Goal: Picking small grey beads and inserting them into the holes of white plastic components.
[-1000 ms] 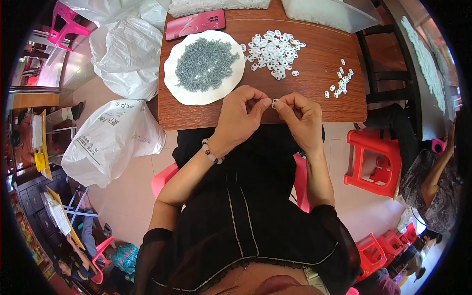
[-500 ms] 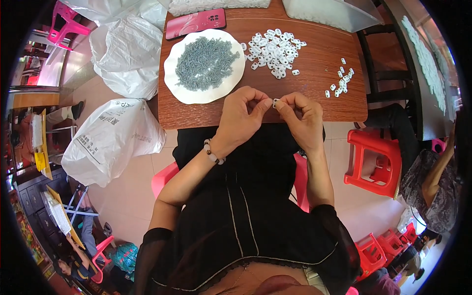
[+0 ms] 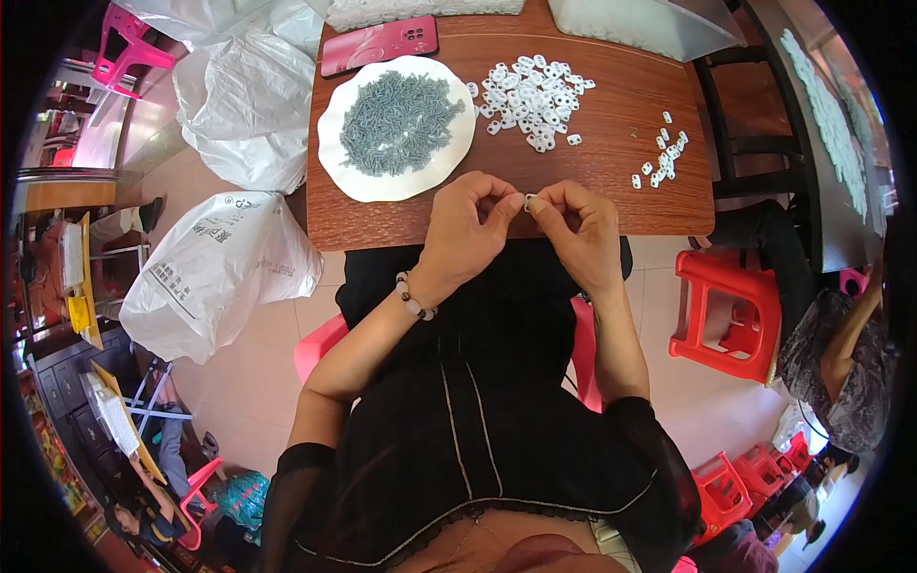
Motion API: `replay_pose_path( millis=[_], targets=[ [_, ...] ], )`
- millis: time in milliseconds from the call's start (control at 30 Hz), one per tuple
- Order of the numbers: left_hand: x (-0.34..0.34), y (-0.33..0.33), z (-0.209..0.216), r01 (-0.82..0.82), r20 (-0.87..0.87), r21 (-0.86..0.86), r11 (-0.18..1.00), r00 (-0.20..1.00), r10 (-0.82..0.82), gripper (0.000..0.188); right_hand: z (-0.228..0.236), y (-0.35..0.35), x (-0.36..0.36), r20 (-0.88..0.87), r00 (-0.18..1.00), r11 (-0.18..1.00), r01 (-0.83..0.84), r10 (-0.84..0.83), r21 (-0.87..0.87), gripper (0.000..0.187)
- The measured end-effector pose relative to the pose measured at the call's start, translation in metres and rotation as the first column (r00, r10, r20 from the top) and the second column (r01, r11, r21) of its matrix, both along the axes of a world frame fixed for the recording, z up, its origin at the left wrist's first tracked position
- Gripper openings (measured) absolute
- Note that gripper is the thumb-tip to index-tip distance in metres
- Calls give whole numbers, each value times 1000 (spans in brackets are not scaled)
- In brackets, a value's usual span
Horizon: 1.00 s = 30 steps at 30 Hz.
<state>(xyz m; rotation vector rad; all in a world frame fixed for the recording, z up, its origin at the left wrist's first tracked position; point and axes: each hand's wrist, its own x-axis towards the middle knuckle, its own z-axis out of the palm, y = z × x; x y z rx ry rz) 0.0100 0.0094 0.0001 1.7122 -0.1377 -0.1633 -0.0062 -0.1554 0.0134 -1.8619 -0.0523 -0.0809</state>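
Note:
My left hand (image 3: 465, 227) and my right hand (image 3: 581, 237) meet above the table's near edge, both pinched, fingertips almost touching. Between them sits a small white plastic piece (image 3: 528, 202) with an opening in it, gripped by my right thumb and forefinger. Whatever my left fingertips pinch against it is too small to make out. Beyond my left hand, a white wavy-rimmed plate (image 3: 333, 160) holds a heap of thin grey metal-looking pieces (image 3: 401, 124). A pile of similar white plastic pieces (image 3: 535, 100) lies past my hands, and a smaller scatter (image 3: 666, 162) is off to the right.
On the brown wooden table (image 3: 611, 72) a pink phone (image 3: 379, 46) lies behind the plate. A clear bin (image 3: 650, 29) stands at the far edge. White sacks (image 3: 220, 272) rest on the floor at left; a red stool (image 3: 726, 320) and another person (image 3: 831, 372) are at right.
Both hands stay pinched together in nearly the same spot. The white piece and my right fingertips have shifted slightly left and down.

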Motion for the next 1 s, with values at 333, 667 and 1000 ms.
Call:
replay_pose_path(
  millis=[333, 667, 1000],
  targets=[
    [4, 4, 2, 45, -64, -85, 995, 997, -50, 18, -1, -4, 3, -81, 997, 995, 20, -12, 98, 13],
    [5, 3, 2, 36, -58, -52, 998, 998, -39, 13, 0, -3, 1, -65, 998, 997, 3, 2, 77, 13],
    [4, 2, -1, 63, -18, -4, 998, 998, -63, 15, 6, -2, -1, -78, 997, 999, -5, 8, 34, 10]
  ],
)
